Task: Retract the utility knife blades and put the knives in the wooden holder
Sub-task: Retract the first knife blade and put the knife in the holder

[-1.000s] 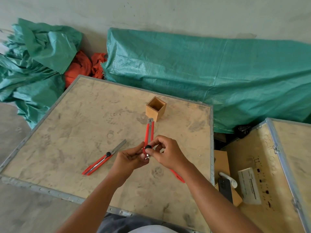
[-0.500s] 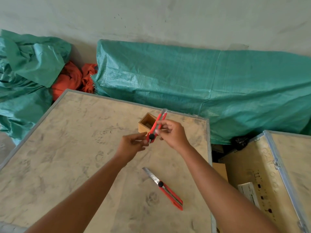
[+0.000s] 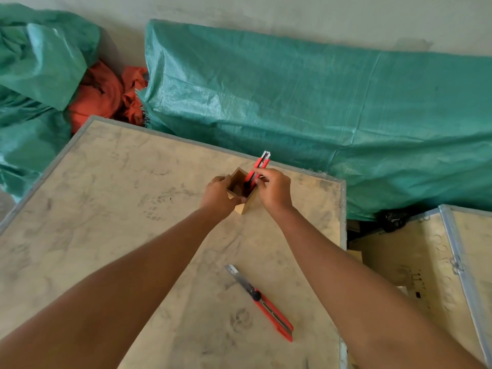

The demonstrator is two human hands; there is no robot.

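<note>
We are putting the first knife (image 3: pixel 257 171) into the wooden holder (image 3: pixel 241 190), which is standing on the far part of the crate top (image 3: pixel 106 198), near its far edge. Our right hand (image 3: pixel 273 190) is pinching the red knife by its middle, with the lower end already dipping inside the holder's open mouth and the metal tip pointing up and away; no blade seems to be sticking out of it, so we are judging that one as retracted. Our left hand (image 3: pixel 219 195) is wrapping around the holder's near-left side, steadying it. The second knife (image 3: pixel 262 303) is lying nearer to us on the crate top, well apart from the holder, with its blade clearly pushed out. Next we are needing to let the held knife slide fully down, then reach back for the second one, slide its blade in, and carry it over.
</note>
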